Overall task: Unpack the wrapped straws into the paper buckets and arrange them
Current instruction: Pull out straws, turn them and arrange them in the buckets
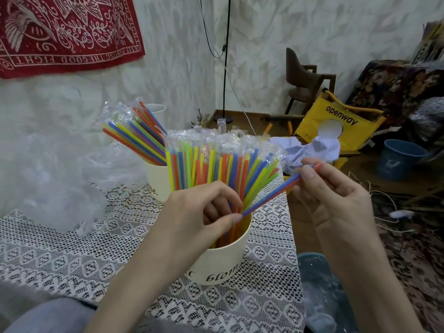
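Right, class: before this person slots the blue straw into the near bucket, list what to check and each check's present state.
1. Blue straw pinched at both ends by left hand and right hand: ok.
2. Near bucket upright on the lace cloth: ok.
3. Room left in near bucket: ok, gap at front.
4. Far bucket upright: ok.
5. Straw's wrapper intact: cannot tell.

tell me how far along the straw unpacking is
Done: the near paper bucket and far paper bucket each hold a fan of wrapped straws. In hand: left hand and right hand hold a blue straw over the near bucket. Left: seating it, arranging.
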